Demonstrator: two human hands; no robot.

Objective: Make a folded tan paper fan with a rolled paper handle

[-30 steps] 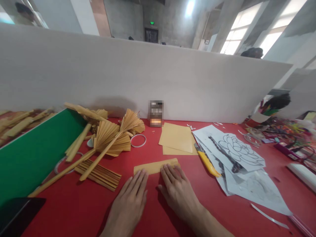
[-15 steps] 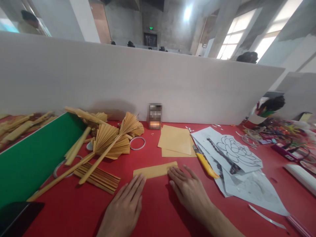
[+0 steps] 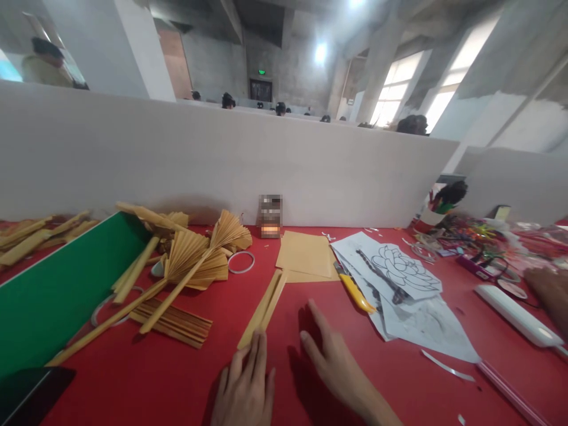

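Note:
A folded strip of tan paper [image 3: 256, 322] lies slantwise on the red table, its far end meeting the stacked tan paper sheets [image 3: 306, 254]. My left hand [image 3: 246, 384] rests its outstretched fingertips on the strip's near end. To the right, apart from the strip, is my right hand [image 3: 332, 361], thumb and fingers spread with nothing in them. A yellow utility knife [image 3: 357, 294] lies beyond it beside the paper sheets. Pleated paper fans [image 3: 186, 260] with rolled paper handles are heaped left of the strip, and a pleated paper piece [image 3: 173, 322] lies in front of them.
A green divider [image 3: 66, 284] stands at the left, a white partition [image 3: 222, 160] at the back. White drawings [image 3: 408, 275], a white tool [image 3: 510, 313] and a cup of brushes [image 3: 432, 216] are on the right. Another person's hand [image 3: 548, 293] shows at the right edge.
The paper strip has turned from lying crosswise to pointing away from me. My right hand has come off it, while my left hand has shifted to its near end. The view has tilted upward.

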